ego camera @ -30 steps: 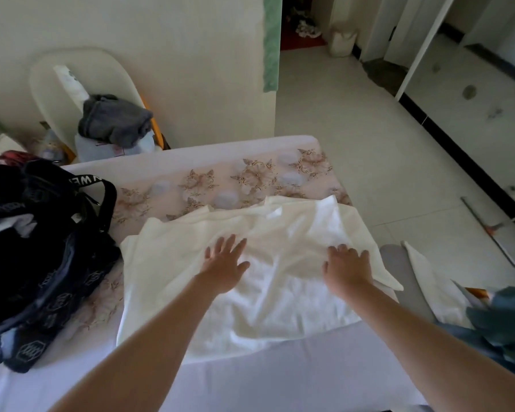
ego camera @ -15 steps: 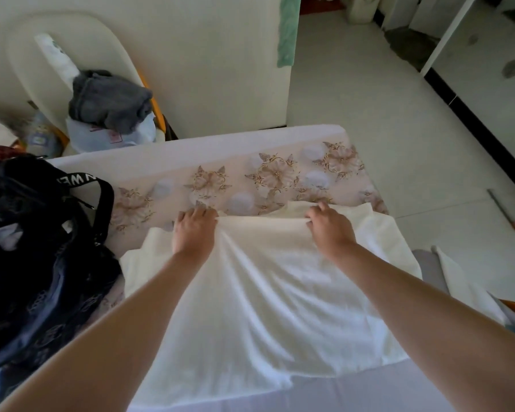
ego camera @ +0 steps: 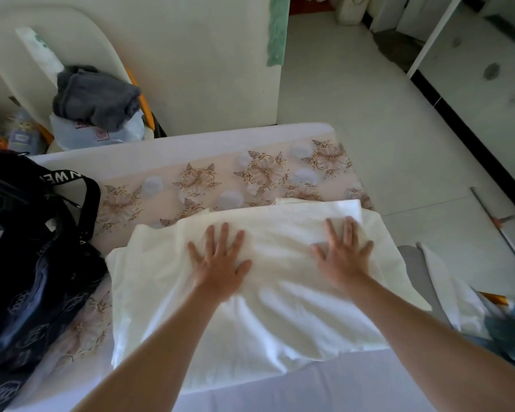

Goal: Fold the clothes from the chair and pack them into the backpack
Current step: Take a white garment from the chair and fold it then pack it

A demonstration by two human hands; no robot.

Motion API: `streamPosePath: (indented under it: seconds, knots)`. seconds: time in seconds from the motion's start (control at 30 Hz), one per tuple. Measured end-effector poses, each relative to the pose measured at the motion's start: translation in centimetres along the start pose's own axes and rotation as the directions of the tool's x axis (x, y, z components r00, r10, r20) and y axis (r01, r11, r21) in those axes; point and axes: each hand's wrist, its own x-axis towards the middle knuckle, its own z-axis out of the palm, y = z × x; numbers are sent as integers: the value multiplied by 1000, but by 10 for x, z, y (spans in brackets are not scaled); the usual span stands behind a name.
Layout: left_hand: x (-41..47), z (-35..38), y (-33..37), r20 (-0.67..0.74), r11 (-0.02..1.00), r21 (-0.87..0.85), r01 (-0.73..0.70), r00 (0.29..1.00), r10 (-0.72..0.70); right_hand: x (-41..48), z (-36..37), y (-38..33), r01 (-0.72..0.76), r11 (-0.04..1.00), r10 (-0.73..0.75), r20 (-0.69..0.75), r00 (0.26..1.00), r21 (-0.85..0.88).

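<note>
The white garment (ego camera: pixel 280 319) lies at frame centre on the bed (ego camera: pixel 173 150), with the left hand (ego camera: pixel 217 264) and right hand (ego camera: pixel 344 257) flat on it, fingers (ego camera: pixel 224 239) spread, grasping nothing. Press outward evenly to flatten creases before the next fold.

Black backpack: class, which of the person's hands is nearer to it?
Left. The left hand lies flat on the white cloth, on the side toward the backpack; the right hand lies flat farther along the cloth, away from the backpack.
</note>
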Motion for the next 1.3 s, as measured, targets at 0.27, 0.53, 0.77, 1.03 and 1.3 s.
streamPosePath:
  seconds: [0.27, 0.53, 0.77, 1.03, 1.3]
  knots:
    - [-25, -13, 92, -240, 944, -85, -318, 926, 291, -14, -20, 45, 188, 982, -185, -132, 974, 13]
    - [-74, 38, 131, -239, 849, -114, -516, 844, 480, -112, 40, 91, 190, 980, -195, -143, 970, -52]
    - [-125, 41, 67, -220, 957, -127, -262, 948, 231, -116, 21, 72, 224, 974, -226, -71, 972, -31]
    - [-175, 69, -12, -50, 977, 102, -188, 980, 193, -148, 50, 24, 410, 911, -405, 92, 910, -40]
    - [-219, 63, -68, -110, 1000, -13, 8, 994, -9, -157, 40, -14, 529, 849, -527, 88, 845, -3]
